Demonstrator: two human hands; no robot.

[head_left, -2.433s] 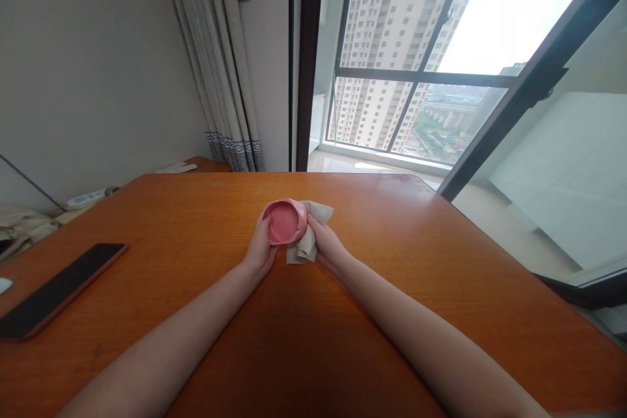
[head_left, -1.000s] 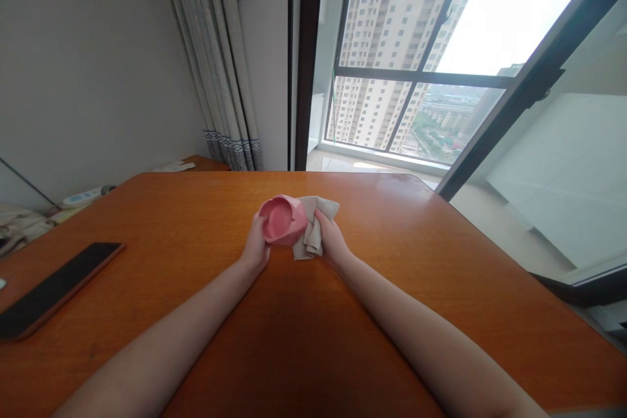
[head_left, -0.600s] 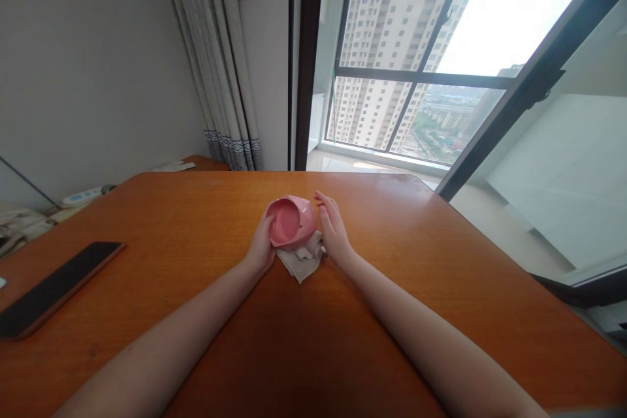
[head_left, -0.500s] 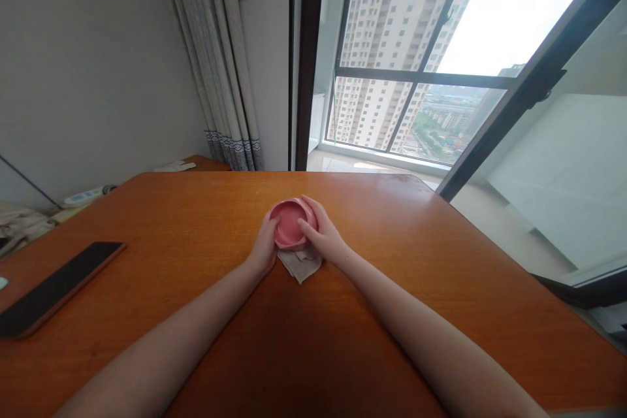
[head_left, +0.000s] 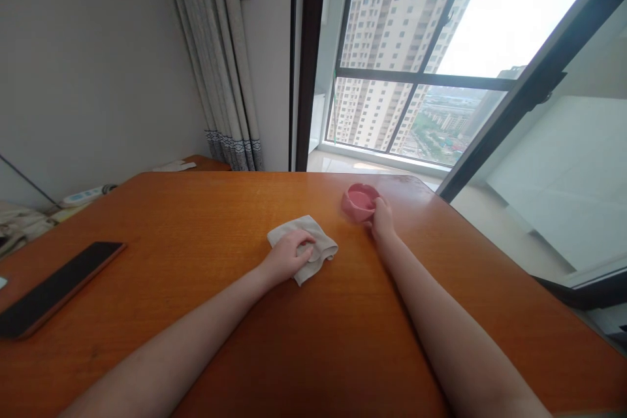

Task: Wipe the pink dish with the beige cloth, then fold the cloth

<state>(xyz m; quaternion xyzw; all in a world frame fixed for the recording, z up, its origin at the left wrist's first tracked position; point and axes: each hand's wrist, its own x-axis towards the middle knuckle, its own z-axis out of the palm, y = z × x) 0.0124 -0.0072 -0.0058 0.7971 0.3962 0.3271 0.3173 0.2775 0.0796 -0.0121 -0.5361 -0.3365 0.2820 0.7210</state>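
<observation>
A shallow pink bowl (head_left: pixel 360 204) with a notched rim, much like an ashtray, is in my right hand (head_left: pixel 382 219). My thumb is at the rim on the right and the fingers are mostly hidden behind the bowl. It is slightly blurred and tilted towards me, and I cannot tell whether it touches the wooden table (head_left: pixel 235 202). Lower and to the left lies a folded beige cloth (head_left: pixel 318 235). My left hand (head_left: pixel 289 255) is on this cloth, its fingers bent into it and the thumb beside them.
A long black slab with a reddish-brown edge (head_left: pixel 59 290) lies on the table at the left. A white remote-like object (head_left: pixel 83 197) rests beyond the left edge. Curtains (head_left: pixel 220 65) hang past the far edge, and a large window (head_left: pixel 416 72) stands behind.
Both hands held the bowl above the cloth before. My right hand has carried it away to the upper right. The left hand has let go of it and come down onto the cloth, now uncovered.
</observation>
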